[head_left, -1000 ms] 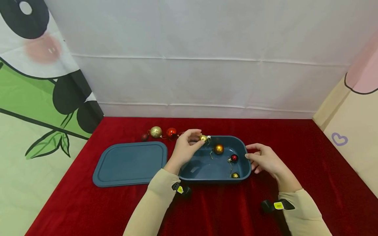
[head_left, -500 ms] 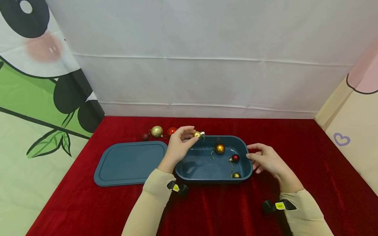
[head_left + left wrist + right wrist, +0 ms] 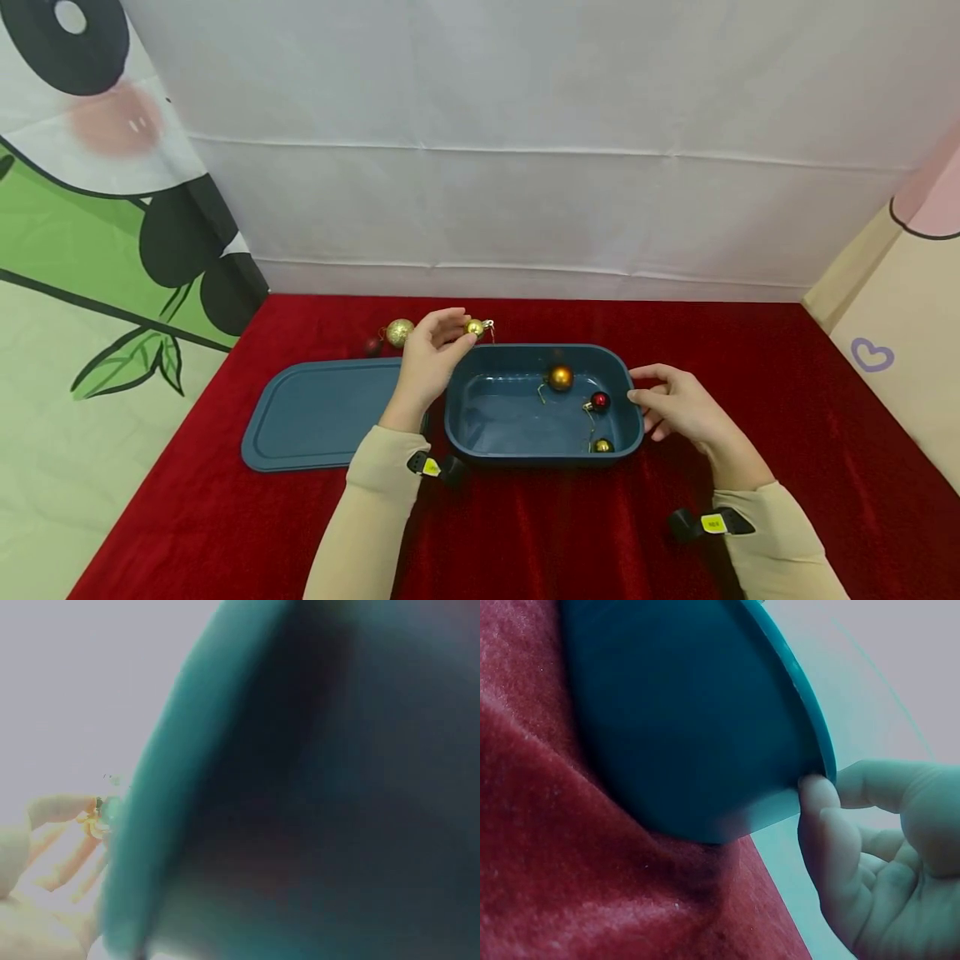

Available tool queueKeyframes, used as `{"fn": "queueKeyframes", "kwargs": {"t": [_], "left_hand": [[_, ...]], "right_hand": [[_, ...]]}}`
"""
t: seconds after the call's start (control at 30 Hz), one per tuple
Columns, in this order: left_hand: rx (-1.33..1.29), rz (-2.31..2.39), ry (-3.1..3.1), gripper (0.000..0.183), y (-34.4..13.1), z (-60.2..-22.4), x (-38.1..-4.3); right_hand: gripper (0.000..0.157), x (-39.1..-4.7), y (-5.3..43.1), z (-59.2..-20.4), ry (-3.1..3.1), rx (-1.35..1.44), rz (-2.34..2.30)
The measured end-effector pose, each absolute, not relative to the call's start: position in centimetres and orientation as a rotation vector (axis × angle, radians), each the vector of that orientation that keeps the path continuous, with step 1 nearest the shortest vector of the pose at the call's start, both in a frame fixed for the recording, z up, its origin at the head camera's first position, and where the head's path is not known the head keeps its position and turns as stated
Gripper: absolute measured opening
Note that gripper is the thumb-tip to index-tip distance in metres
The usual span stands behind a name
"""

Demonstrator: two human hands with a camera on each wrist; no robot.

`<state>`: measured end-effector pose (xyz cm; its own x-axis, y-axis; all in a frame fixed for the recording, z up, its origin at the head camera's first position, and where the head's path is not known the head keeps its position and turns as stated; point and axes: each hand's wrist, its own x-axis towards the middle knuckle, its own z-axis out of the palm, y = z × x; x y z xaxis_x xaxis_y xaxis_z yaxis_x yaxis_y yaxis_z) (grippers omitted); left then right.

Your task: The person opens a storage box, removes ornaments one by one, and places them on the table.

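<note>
My left hand (image 3: pixel 426 362) pinches a small shiny gold Christmas bauble (image 3: pixel 475 328) between thumb and fingertips, its silver cap and hook pointing right. It is just over the back-left corner of a deep blue plastic box (image 3: pixel 487 421). In the box lie an orange-gold bauble (image 3: pixel 561 377), a dark red bauble (image 3: pixel 599 402) and a small gold one (image 3: pixel 603 446), along the right half. My right hand (image 3: pixel 678 408) grips the box's right rim; in the right wrist view the thumb (image 3: pixel 819 796) presses the rim's outside. The box wall (image 3: pixel 180 750) blocks most of the left wrist view.
A flat blue lid (image 3: pixel 322 417) lies left of the box, partly behind the left forearm. Behind it are a glittery gold bauble (image 3: pixel 399 333) and a dark red one (image 3: pixel 372 347). Red cloth (image 3: pixel 525 533) covers the table, with a white sheet (image 3: pixel 525 208) hung behind.
My left hand has carried the gold bauble left and backward from above the box, now covering the bright red bauble behind. The right hand keeps its hold on the rim.
</note>
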<state>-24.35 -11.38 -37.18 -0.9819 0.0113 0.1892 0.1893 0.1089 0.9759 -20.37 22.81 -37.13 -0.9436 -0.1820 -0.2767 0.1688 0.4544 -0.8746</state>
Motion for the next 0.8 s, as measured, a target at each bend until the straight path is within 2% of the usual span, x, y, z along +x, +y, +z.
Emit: {"fn": "queueKeyframes", "kwargs": {"t": [0.47,0.8], "left_hand": [[-0.080,-1.980,-2.193,0.039,-14.4,-37.2,-24.8],[0.034,-1.905,-2.319,0.041,-15.4,-38.6,-25.3]], "right_hand": [[0.050,-20.4,22.9,-37.5,2.383,-0.007,-1.481],[0.052,-20.3,22.7,-37.3,2.376,-0.015,-1.495]]}}
